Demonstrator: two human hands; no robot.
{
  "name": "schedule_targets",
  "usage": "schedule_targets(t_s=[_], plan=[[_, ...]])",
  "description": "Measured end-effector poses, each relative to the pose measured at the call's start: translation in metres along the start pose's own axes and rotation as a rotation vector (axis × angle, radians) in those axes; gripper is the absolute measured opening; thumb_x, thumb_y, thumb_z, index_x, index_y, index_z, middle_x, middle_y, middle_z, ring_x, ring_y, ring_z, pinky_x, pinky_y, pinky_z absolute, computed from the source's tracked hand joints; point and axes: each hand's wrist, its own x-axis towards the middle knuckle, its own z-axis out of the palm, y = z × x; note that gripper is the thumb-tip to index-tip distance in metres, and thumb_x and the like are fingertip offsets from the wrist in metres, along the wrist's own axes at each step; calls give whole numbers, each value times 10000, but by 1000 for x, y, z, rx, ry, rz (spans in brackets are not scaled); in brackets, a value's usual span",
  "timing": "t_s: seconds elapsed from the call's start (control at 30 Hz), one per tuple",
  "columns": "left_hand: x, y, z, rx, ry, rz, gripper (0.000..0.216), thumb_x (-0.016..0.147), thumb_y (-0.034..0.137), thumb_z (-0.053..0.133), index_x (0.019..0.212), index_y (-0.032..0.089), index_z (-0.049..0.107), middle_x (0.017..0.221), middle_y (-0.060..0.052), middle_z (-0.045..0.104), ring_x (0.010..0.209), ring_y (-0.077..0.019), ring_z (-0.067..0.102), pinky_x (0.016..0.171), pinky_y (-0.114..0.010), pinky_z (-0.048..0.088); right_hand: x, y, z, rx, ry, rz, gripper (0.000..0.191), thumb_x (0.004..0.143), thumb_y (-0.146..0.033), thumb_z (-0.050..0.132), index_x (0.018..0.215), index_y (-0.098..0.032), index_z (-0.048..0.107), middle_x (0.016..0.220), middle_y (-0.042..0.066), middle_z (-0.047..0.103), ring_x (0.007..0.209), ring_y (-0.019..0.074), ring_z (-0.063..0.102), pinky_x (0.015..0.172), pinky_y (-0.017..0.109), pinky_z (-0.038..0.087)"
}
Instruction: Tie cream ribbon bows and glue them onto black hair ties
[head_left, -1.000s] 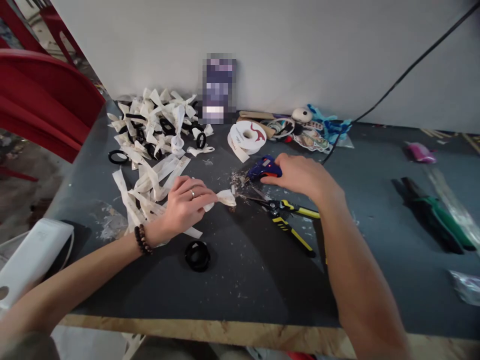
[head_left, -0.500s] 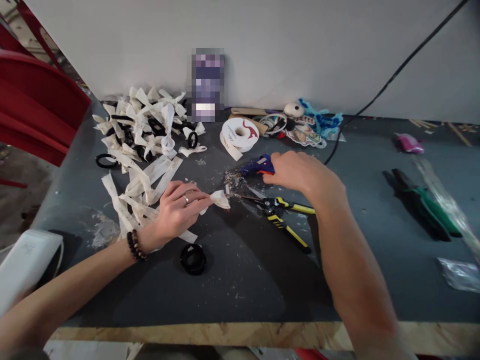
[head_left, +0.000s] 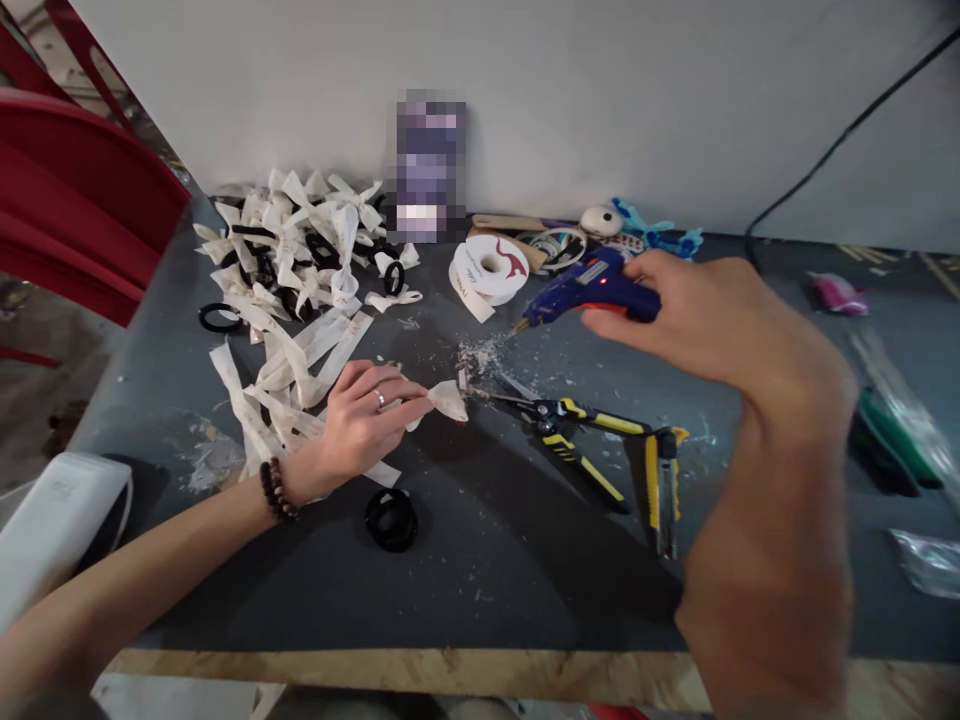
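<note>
Gray table (head_left: 300,600): left hand (head_left: 371,415), center-left of frame, knuckles up, fingers pinching white ribbon (head_left: 448,400); right hand (head_left: 697,310), center-right, wrist bent, gripping blue glue gun (head_left: 581,285), tip angled down-left.

Front: bare tabletop (head_left: 480,610) gives passage between the black bands (head_left: 391,522) and the yellow cutter (head_left: 664,492).
Centre: a gap separates the white bow (head_left: 448,401) from the glue gun (head_left: 581,286); pliers (head_left: 553,413) obstruct its near side.
Left: ribbon strips (head_left: 281,355) crowd the left hand (head_left: 371,418).
Back: ribbon spool (head_left: 491,270), then wall (head_left: 570,110).
</note>
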Motion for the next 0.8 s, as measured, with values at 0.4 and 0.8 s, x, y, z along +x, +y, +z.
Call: schedule_targets(t_s=[0.4,0.8], plan=[[-1,3,-1,-58,-10,15,344,901,34,663,1109,306,708,948,51,839,933,-197,777,857,-382,518,-21,-36,-6,-132,543,144,418,920,-532,609,1170,-200,652,937,152,757,839,331,685,702,410,370],[4,2,-2,-15,21,31,332,918,11,608,1058,297,703,944,59,834,898,-178,774,815,-358,538,5,-35,34,-154,218,-162,337,894,-494,643,1108,-236,680,786,95,694,823,318,647,719,400,403]])
